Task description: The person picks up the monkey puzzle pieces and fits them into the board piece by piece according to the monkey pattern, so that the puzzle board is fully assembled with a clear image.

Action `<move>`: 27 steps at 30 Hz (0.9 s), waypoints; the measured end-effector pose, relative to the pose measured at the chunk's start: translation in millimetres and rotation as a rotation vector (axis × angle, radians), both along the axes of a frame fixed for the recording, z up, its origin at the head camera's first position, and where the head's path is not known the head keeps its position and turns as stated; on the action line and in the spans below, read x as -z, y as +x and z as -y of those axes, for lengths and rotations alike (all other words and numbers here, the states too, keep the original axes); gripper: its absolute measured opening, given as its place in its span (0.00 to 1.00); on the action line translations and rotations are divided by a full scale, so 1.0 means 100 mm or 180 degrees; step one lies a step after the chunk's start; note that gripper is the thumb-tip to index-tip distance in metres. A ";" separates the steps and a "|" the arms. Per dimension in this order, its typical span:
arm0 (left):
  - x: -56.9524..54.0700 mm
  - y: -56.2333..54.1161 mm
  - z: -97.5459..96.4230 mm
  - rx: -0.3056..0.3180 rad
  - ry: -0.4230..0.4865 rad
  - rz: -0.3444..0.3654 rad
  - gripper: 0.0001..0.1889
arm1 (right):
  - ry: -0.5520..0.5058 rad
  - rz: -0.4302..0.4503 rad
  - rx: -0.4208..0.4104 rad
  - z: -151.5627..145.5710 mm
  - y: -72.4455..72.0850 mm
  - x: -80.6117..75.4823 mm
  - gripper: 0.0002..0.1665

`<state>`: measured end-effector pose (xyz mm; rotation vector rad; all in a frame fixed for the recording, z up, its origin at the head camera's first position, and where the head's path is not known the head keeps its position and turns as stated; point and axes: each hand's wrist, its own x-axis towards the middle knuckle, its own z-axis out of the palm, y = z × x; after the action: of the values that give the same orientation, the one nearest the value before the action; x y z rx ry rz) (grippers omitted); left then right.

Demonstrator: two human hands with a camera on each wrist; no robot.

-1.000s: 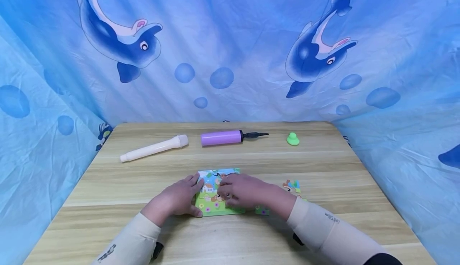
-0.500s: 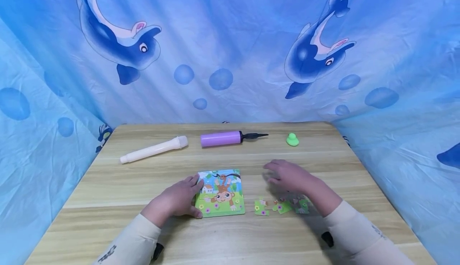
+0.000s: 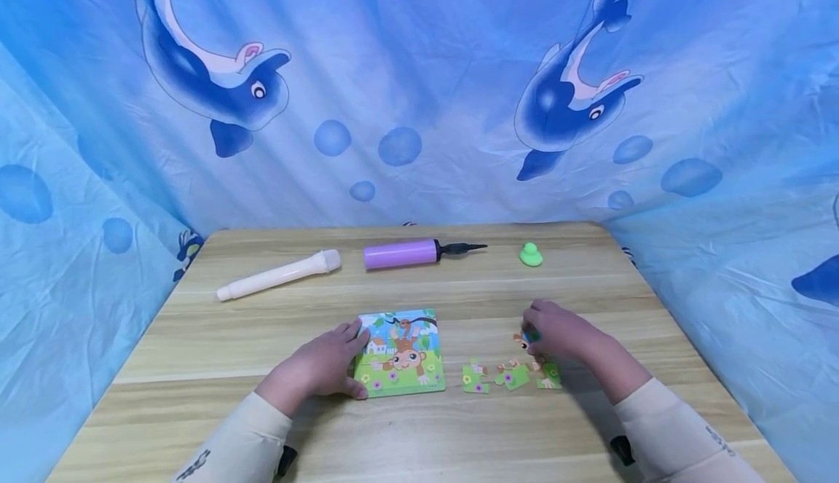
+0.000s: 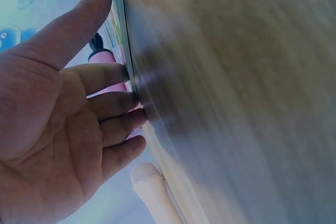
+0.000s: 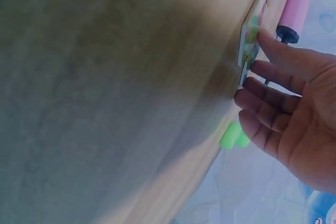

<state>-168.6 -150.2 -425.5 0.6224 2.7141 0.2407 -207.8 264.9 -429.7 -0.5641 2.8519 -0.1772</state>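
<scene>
**Touching a Monkey Picture, Reaching Into Loose Pieces**

Touching the nine o'clock edge of a square picture board point(image 3: 401, 353) with the left hand point(image 3: 321, 363), thumb and fingers spread wide, thumb at the seven o'clock corner, fingertips near the ten o'clock one. Lying flat near the middle of the wood-grain table point(image 3: 393, 436), printed with an upside-down monkey, a house and flowers. Seen from the left wrist with fairly straight fingers against the board's thin edge.

At three o'clock from the board, just beside it, a cluster of loose pieces point(image 3: 513, 377), green with flowers and touches of brown. Reaching over their one o'clock side with the right hand point(image 3: 565, 334), thumb and fingers bent narrow at a brown-and-blue piece point(image 3: 521, 342), partly covered. Impossible to tell whether pinched or merely touched, even from the right wrist.

Toward the table's far edge, counting from the board: at ten o'clock, a white microphone point(image 3: 279, 275), slanting; at twelve, a purple pump point(image 3: 401, 253) with its black nozzle point(image 3: 462, 248) pointing to three; at two, a small green object point(image 3: 531, 254). Beyond, a blue curtain point(image 3: 419, 53) printed with dolphins and bubbles.
</scene>
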 end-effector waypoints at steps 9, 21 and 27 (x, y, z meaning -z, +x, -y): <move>0.01 0.00 0.01 0.0013 -0.0001 -0.0001 0.55 | 0.0065 0.0076 0.0071 0.01 -0.01 -0.03 0.15; -0.01 0.01 0.01 0.0043 0.0014 0.0011 0.54 | -0.0779 0.0124 -0.0042 0.02 -0.09 -0.10 0.08; -0.01 0.01 0.02 0.0038 0.0005 0.0016 0.54 | -0.1255 0.0358 -0.0194 0.24 -0.14 -0.18 0.06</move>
<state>-167.4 -151.9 -424.2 0.6375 2.7049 0.2411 -221.5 240.7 -411.9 -0.6875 2.6956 -0.7461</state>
